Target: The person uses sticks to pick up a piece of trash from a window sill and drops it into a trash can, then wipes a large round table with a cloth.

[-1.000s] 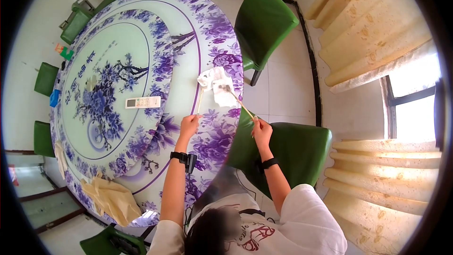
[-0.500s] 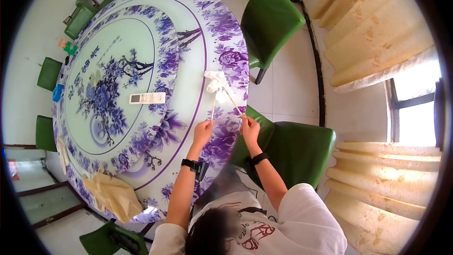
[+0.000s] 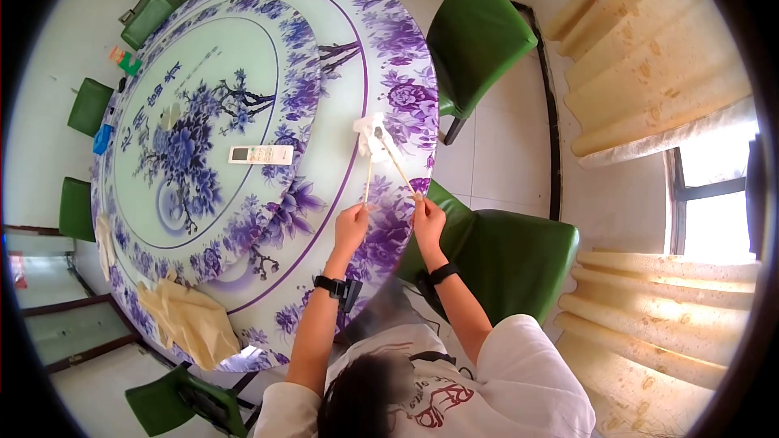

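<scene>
My left hand is closed on the near end of a thin, light wooden chopstick. A second chopstick slants up and left from my right hand, whose fingers pinch its lower end. Both far tips meet at a crumpled white tissue-like piece over the table's purple-flowered border. A small dark patch shows in its folds, between the tips. Whether the sticks grip the white piece or only press into it, I cannot tell.
The round table carries a flowered turntable with a white remote control. A beige cloth is heaped at the left edge. Green chairs surround the table, one chair close by my right arm. Curtains hang at right.
The white piece has changed shape, and a dark patch now shows in it. The chopstick tips have shifted slightly at it. Both hands keep their hold; the view has moved a little.
</scene>
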Motion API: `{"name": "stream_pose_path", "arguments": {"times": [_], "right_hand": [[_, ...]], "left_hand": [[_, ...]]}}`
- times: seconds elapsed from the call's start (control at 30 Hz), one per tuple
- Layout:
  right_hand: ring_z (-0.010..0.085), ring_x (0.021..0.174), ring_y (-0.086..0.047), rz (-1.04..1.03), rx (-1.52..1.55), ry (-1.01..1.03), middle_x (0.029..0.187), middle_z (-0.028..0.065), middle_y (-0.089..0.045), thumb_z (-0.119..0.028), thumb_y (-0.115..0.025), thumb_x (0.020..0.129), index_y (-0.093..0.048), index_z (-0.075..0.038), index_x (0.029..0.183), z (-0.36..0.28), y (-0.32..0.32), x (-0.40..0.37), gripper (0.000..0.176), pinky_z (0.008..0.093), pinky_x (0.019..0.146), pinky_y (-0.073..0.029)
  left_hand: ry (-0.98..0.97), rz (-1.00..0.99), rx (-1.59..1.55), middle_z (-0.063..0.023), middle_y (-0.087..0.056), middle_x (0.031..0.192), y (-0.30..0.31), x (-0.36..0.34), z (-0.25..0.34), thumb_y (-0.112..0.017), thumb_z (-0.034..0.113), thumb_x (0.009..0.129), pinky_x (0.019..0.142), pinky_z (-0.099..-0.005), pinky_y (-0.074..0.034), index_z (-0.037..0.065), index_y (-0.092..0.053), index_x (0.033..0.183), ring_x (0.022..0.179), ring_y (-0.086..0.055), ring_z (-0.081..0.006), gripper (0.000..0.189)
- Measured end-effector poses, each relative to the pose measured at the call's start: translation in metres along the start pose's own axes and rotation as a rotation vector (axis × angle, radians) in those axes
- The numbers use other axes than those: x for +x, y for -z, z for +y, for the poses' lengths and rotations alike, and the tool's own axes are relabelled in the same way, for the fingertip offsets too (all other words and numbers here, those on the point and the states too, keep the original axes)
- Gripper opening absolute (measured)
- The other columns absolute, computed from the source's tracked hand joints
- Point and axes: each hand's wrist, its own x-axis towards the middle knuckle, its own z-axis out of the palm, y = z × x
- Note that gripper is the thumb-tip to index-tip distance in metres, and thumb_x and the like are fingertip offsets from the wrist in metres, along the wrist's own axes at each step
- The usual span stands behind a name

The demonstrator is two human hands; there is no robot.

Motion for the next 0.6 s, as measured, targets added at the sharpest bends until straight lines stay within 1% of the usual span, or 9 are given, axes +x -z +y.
{"name": "stream_pose_path", "arguments": {"times": [0.2,0.3,0.43,0.53,0.6], "right_hand": [[0.0065,0.040,-0.044,-0.044,0.038,0.017,0.049,-0.0001,-0.046,-0.021,-0.053,0.094,-0.065,0.006,0.089,-0.006,-0.004,-0.013,0.030,0.0234,0.039,-0.034],[0.0067,0.040,-0.045,-0.070,0.053,0.019,0.049,0.0004,-0.046,-0.020,-0.052,0.094,-0.065,0.007,0.089,-0.008,-0.005,-0.022,0.030,0.0234,0.039,-0.035],[0.0066,0.040,-0.045,-0.071,0.027,0.048,0.049,0.0006,-0.047,-0.021,-0.053,0.094,-0.065,0.007,0.089,-0.002,-0.006,-0.033,0.031,0.0232,0.039,-0.035],[0.0063,0.040,-0.044,-0.123,-0.041,-0.007,0.049,0.0000,-0.047,-0.021,-0.053,0.093,-0.065,0.007,0.088,-0.005,-0.008,-0.043,0.031,0.0228,0.039,-0.035],[0.0061,0.040,-0.044,-0.130,0.000,-0.009,0.049,-0.0002,-0.047,-0.021,-0.053,0.093,-0.066,0.007,0.087,-0.011,-0.011,-0.052,0.031,0.0225,0.039,-0.035]], "left_hand": [[0.045,0.027,-0.004,-0.0064,-0.054,0.053,0.010,-0.019,0.010,-0.049,0.019,0.091,0.046,-0.0286,-0.038,0.003,-0.068,0.097,0.046,-0.051,-0.0135,0.025],[0.007,0.049,-0.030,-0.0062,-0.054,0.053,0.015,-0.028,0.004,-0.048,0.018,0.091,0.046,-0.0280,-0.038,0.003,-0.068,0.097,0.046,-0.051,-0.0128,0.026],[0.042,0.066,-0.073,-0.0045,-0.053,0.053,0.023,-0.044,-0.004,-0.048,0.018,0.092,0.047,-0.0266,-0.037,0.001,-0.067,0.098,0.047,-0.050,-0.0110,0.026],[0.056,0.085,-0.105,-0.0029,-0.051,0.053,0.031,-0.058,-0.004,-0.049,0.019,0.092,0.046,-0.0257,-0.037,0.000,-0.067,0.099,0.047,-0.048,-0.0092,0.027],[0.065,0.088,-0.128,-0.0016,-0.051,0.053,0.036,-0.066,-0.006,-0.049,0.020,0.093,0.044,-0.0251,-0.035,-0.001,-0.066,0.099,0.045,-0.046,-0.0078,0.028]]}}
